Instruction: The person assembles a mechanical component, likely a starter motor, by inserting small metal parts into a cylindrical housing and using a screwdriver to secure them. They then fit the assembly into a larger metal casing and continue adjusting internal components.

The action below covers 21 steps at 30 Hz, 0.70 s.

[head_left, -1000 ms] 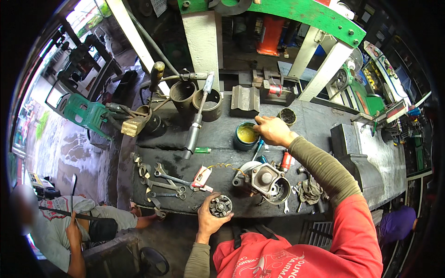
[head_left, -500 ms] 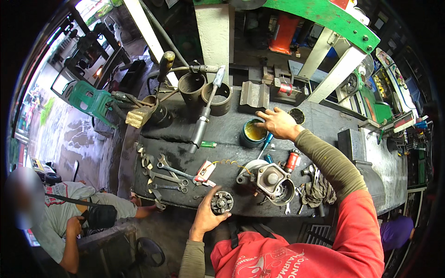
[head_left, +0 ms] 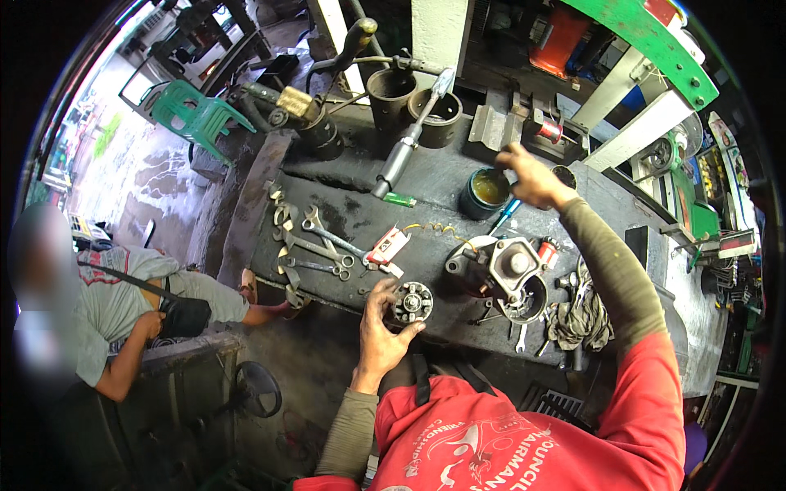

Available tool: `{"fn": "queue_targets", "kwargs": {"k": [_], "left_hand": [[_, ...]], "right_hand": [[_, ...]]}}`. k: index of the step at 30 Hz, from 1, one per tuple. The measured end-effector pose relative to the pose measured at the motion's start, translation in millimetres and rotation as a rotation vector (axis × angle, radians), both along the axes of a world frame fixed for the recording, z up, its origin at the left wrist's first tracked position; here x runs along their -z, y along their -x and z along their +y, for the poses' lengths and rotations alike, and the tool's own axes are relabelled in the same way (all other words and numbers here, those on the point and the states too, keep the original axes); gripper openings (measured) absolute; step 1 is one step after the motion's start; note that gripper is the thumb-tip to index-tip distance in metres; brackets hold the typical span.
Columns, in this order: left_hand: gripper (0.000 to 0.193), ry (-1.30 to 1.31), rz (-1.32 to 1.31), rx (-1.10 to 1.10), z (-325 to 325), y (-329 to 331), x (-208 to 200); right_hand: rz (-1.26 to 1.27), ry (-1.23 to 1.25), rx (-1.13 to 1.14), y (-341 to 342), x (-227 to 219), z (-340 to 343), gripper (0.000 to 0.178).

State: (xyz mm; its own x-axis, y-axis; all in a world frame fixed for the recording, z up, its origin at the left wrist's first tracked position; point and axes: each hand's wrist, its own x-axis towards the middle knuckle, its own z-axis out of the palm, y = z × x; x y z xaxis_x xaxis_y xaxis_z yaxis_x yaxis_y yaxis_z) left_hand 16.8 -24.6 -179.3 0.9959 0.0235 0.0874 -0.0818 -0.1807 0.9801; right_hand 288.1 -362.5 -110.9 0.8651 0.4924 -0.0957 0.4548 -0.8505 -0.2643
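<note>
My left hand (head_left: 380, 334) is wrapped round a round metal planetary gear assembly (head_left: 413, 303), its toothed face turned up, just off the bench's near edge. My right hand (head_left: 536, 182) hovers over the rim of a dark tin of yellowish grease (head_left: 491, 188), its fingers curled together; whatever they may hold does not show. A blue-handled screwdriver (head_left: 509, 211) leans beside the tin. Between my hands, on the bench, stands a metal starter motor housing (head_left: 516, 266) with an open round end. A small red and white box (head_left: 386, 248) lies left of it.
Several wrenches (head_left: 327, 237) lie on the left of the bench (head_left: 327, 184). A long socket handle (head_left: 401, 159) rests across metal cylinders (head_left: 391, 90). A rag (head_left: 580, 319) lies at the right, near a red can (head_left: 547, 252). At far left, a person (head_left: 139, 303) has one hand on the bench edge.
My view has shifted, so the bench sits further right and higher. My right hand has risen off the grease tin, its spread fingers now curled. The left still holds the gear assembly.
</note>
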Motion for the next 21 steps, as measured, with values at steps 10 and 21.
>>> {"fn": "queue_targets", "kwargs": {"k": [10,21], "left_hand": [[0.076,0.053,0.085,-0.078,0,4,-11],[0.074,-0.056,0.027,0.199,23,-20,-14]], "right_hand": [[0.617,-1.453,0.296,286,-117,59,0.063],[0.977,-2.076,0.64,310,25,178,0.07]]}}
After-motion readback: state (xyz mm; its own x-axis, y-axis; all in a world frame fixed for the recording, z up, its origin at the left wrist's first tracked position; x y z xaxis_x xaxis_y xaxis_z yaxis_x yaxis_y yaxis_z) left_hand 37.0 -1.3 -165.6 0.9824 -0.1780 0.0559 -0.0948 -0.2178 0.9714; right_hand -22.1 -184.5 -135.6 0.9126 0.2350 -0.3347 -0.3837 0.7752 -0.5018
